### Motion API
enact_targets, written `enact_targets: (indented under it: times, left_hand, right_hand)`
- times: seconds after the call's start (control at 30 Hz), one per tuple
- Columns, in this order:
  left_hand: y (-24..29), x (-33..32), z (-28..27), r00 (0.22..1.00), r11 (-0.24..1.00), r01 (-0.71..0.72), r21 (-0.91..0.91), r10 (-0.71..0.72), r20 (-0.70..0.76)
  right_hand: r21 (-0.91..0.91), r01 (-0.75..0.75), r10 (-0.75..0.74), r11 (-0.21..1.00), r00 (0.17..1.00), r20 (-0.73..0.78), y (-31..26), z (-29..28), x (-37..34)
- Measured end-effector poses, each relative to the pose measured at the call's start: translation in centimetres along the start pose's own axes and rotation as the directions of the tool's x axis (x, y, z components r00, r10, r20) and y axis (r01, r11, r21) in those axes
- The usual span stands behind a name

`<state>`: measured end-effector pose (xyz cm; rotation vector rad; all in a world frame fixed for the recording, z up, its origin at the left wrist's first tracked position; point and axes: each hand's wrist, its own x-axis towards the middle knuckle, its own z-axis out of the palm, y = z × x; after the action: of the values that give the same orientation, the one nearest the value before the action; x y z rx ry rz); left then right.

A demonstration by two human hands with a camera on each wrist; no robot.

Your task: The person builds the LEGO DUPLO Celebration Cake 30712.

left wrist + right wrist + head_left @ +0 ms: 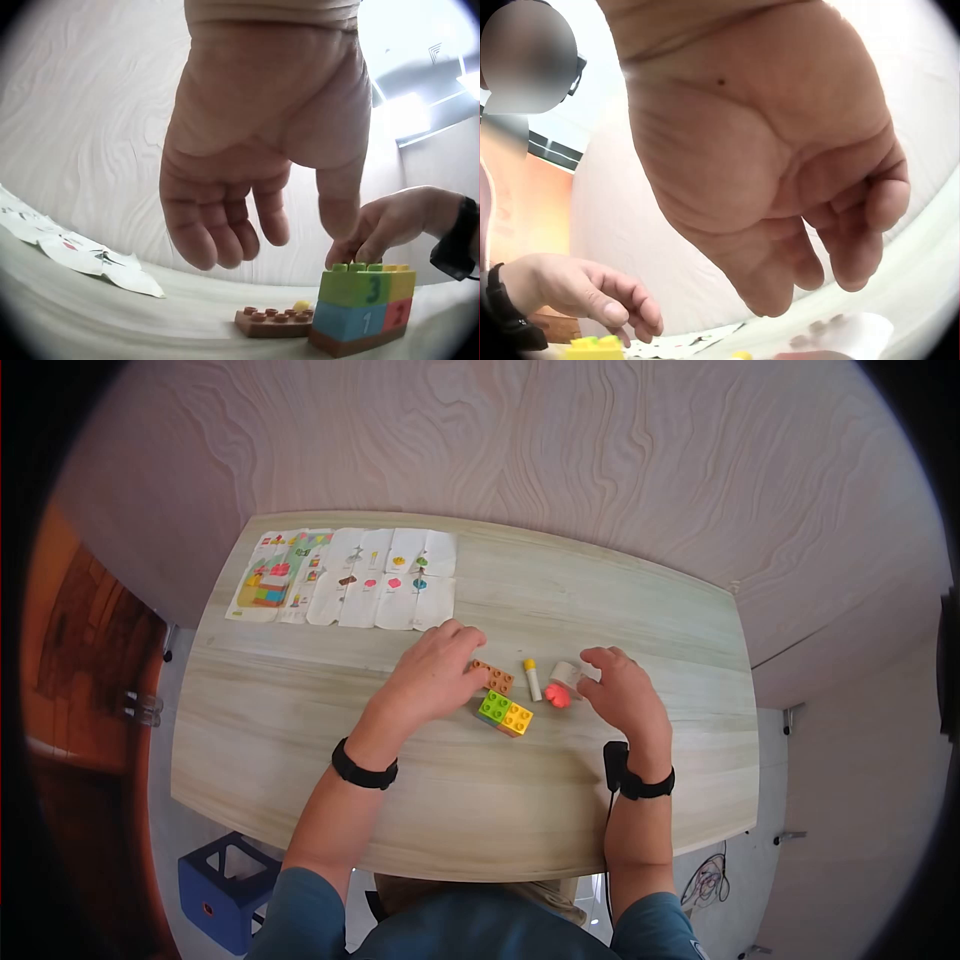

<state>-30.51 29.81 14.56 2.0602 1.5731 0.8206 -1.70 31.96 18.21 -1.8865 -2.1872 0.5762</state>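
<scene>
My left hand (425, 678) hovers beside a flat brown toy brick (499, 679), fingers loosely bent and holding nothing. Close by stands a small brick stack (504, 714) with green and yellow on top. The left wrist view shows its lower layers: a blue brick (349, 321) marked 1, a red brick (397, 315) marked 2, and a brown base (360, 343). Over a white piece (566, 672) hangs my right hand (628, 700), its fingers relaxed and nothing in them. A coral-pink flower-shaped piece (557, 696) lies against the white piece. Between the hands lies a white stick with a yellow end (532, 680).
A creased instruction sheet (345, 605) with brick pictures lies at the table's back left. The pale wooden table (480, 810) meets a wall (600, 460) behind it. On the floor at left is a blue stool (215, 910); a cable (707, 880) lies coiled at right.
</scene>
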Motion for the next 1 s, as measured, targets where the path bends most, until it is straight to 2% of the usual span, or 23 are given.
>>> enact_targets:
  times: [0.07,0.1,0.17,0.2,0.27,0.33,0.4,0.43,0.5,0.53,0.57,0.6,0.67,0.83,0.9,0.93,1.0]
  left_hand:
    - [2.6,0.1,-2.7,0.967,0.993,0.095,-0.066,-0.077,0.241]
    - [2.8,0.0,-2.8,0.967,0.993,0.097,-0.067,-0.078,0.241]
    - [2.9,-0.3,-2.9,0.899,0.984,-0.012,-0.18,0.089,0.429]
    - [2.9,-0.4,-2.6,0.9,0.984,-0.01,-0.18,0.087,0.427]
    - [2.3,-0.2,-1.5,0.859,0.995,-0.07,-0.071,0.097,0.503]
    - [1.1,-0.1,0.1,0.871,0.993,-0.094,-0.066,0.115,0.477]
    - [1.0,-0.1,0.4,0.881,0.991,-0.12,-0.061,0.134,0.453]
    - [1.3,-0.1,0.0,0.898,0.995,-0.078,-0.067,0.099,0.428]
    - [2.2,-0.1,-1.0,0.914,0.997,-0.037,-0.074,0.064,0.401]
    - [2.8,0.0,-1.8,0.914,0.982,0.065,-0.175,0.012,0.406]
    - [3.1,0.1,-2.2,0.909,0.948,0.165,-0.274,-0.039,0.416]
    - [3.1,0.0,-2.3,0.909,0.948,0.165,-0.274,-0.039,0.414]
    - [3.1,0.0,-2.4,0.933,0.903,0.136,-0.407,0.022,0.359]
    - [3.3,0.4,-2.7,0.92,0.893,0.167,-0.418,0.012,0.393]
    - [3.4,0.5,-2.6,0.919,0.891,0.163,-0.424,0.02,0.395]
    - [3.4,0.5,-2.5,0.924,0.896,0.151,-0.418,0.022,0.381]
    - [3.5,0.5,-2.6,0.93,0.9,0.14,-0.412,0.023,0.367]
  right_hand:
    - [0.093,0.029,-0.028,0.995,0.999,-0.015,-1.9,-0.8,-0.7]
    - [0.092,0.03,-0.029,0.995,0.999,-0.014,-2.6,-1.0,-1.1]
    - [0.147,0.239,-0.258,0.96,0.958,0.129,-3.9,-0.7,-1.9]
    - [0.146,0.24,-0.26,0.96,0.957,0.131,-4.5,-0.4,-2.4]
    - [0.139,0.347,-0.371,0.927,0.903,0.216,-5.9,0.5,-2.9]
    - [0.147,0.355,-0.381,0.923,0.898,0.22,-6.5,1.7,-2.6]
    - [0.075,0.35,-0.358,0.934,0.902,0.243,-5.9,3.4,-1.7]
    - [0.075,0.35,-0.358,0.934,0.902,0.242,-5.8,3.4,-1.7]
    - [0.183,0.395,-0.421,0.9,0.896,0.138,-5.6,2.9,-1.8]
    - [0.182,0.397,-0.423,0.9,0.896,0.137,-5.8,2.2,-1.9]
    - [0.281,0.365,-0.415,0.888,0.898,0.147,-6.2,1.1,-2.0]
    - [0.377,0.328,-0.409,0.866,0.899,0.158,-6.3,0.4,-2.1]
    - [0.421,0.324,-0.412,0.847,0.901,0.135,-5.6,0.5,-1.8]
    - [0.492,0.266,-0.376,0.829,0.916,0.14,-5.1,-0.1,-1.8]
    - [0.623,0.208,-0.394,0.754,0.902,0.176,-4.6,0.2,-1.6]
    - [0.624,0.207,-0.394,0.754,0.902,0.175,-4.7,0.1,-1.6]
    - [0.56,0.309,-0.422,0.769,0.903,0.082,-5.2,-0.1,-1.8]
